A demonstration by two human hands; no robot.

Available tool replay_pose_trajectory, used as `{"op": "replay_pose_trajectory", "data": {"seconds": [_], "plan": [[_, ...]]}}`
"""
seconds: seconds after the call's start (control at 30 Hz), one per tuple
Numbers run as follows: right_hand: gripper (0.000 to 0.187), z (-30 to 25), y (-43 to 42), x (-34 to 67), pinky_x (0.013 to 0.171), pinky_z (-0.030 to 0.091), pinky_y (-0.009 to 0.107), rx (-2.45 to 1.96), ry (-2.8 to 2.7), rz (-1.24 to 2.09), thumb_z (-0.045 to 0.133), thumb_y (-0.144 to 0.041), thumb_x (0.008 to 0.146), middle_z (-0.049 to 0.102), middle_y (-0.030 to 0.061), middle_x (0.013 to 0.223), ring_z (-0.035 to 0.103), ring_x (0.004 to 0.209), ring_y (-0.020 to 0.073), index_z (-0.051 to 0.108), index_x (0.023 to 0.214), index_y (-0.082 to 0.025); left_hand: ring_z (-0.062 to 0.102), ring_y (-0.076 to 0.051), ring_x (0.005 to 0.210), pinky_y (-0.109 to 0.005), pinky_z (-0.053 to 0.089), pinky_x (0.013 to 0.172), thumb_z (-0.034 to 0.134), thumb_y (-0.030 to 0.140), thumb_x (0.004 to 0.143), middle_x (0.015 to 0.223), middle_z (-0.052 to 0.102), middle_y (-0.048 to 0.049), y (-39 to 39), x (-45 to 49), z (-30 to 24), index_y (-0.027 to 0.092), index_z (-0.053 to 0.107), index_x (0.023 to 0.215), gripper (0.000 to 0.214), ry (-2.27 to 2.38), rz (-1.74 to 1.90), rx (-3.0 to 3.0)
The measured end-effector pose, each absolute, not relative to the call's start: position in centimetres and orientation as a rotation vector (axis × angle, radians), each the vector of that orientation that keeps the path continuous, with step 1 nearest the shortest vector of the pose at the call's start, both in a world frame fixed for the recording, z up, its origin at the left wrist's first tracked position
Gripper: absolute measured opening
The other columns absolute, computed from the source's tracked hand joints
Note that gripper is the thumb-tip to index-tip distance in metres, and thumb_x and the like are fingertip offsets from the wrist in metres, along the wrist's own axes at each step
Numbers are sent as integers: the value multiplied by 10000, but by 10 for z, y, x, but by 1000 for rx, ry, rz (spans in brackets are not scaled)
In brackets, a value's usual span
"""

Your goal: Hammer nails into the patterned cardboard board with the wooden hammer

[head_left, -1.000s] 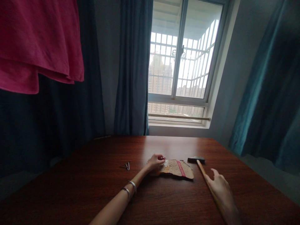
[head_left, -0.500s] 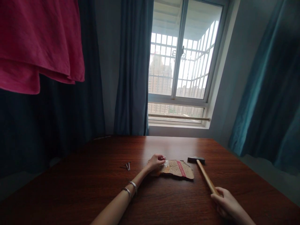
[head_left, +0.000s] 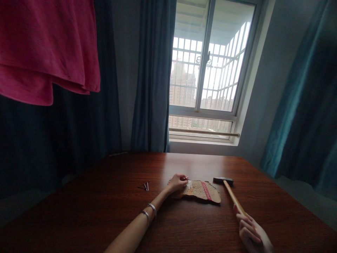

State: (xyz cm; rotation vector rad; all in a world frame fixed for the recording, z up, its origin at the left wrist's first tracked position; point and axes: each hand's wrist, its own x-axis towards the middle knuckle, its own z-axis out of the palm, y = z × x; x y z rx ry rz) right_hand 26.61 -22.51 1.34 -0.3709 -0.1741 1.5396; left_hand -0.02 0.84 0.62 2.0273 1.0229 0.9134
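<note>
My left hand (head_left: 178,183) rests over the left part of a piece of cardboard (head_left: 210,197). Its fingers are closed around a small dark red, shiny thing (head_left: 183,178), too small to name. Dark dots cover the cardboard, and a pink-red band crosses it near the right end. A whitish patch shows beside my fingertips. My right hand (head_left: 251,230) is wrapped round the wooden handle of a hammer (head_left: 234,198). The hammer's dark head is at the far end, to the right of the cardboard, low over or on the table.
Several nails (head_left: 146,186) lie left of the cardboard on the brown wooden table (head_left: 105,218). Behind the table are a window (head_left: 205,105) and blue curtains (head_left: 152,88). A pink cloth (head_left: 52,52) hangs at the upper left.
The whole view has shifted slightly. My right hand has turned on the handle, with its fingers now facing up more. My left hand stays at the cardboard.
</note>
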Motion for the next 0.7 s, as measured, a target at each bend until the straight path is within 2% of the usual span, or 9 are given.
{"op": "replay_pose_trajectory", "data": {"seconds": [0.1,0.2,0.3,0.47,0.57,0.63,0.7], "plan": [[193,17,-225,260,298,288,-3,-313,-150,1522,492,-16,811,405,-104,481,380,314,-17,557,906,-172,546,-133,655,-183,366,568,577,290,659,666,637,-17,6,0,9,111,662,714,205,1056,892,2036],[167,20,-223,254,275,286,32,-350,-197,1506,546,-154,812,407,-100,495,351,307,-9,555,976,-184,554,-138,673,-184,375,577,575,292,660,686,646,-22,6,0,9,114,665,723,209,1049,902,2026],[275,24,-219,241,285,327,94,-539,-353,1459,637,-255,727,398,-100,477,328,306,13,563,989,-211,563,-143,687,-184,381,583,572,289,660,703,655,-26,6,0,9,117,667,732,209,1040,904,2018],[549,33,-216,215,379,424,180,-978,-686,1343,725,-298,595,499,-78,499,443,379,65,486,1085,-233,569,-145,687,-185,383,583,566,284,661,704,658,-28,8,0,8,116,670,734,210,1046,892,2027],[664,41,-220,206,287,326,168,-1182,-849,1320,710,-401,601,558,-59,590,342,293,28,412,1177,-256,571,-146,684,-189,383,579,562,282,665,714,661,-33,9,0,6,112,670,746,217,1028,898,2022],[677,46,-224,202,255,185,138,-1246,-951,1304,694,-451,614,502,-75,534,269,277,14,416,1198,-250,571,-146,686,-191,385,584,562,287,668,726,664,-33,9,0,4,113,671,764,226,1024,902,2019],[673,52,-225,195,280,144,135,-1264,-1010,1276,690,-486,612,400,-97,466,266,305,21,460,1184,-217,571,-148,696,-192,387,592,567,296,669,733,666,-31,10,0,4,118,671,774,232,1034,899,2017]]}}
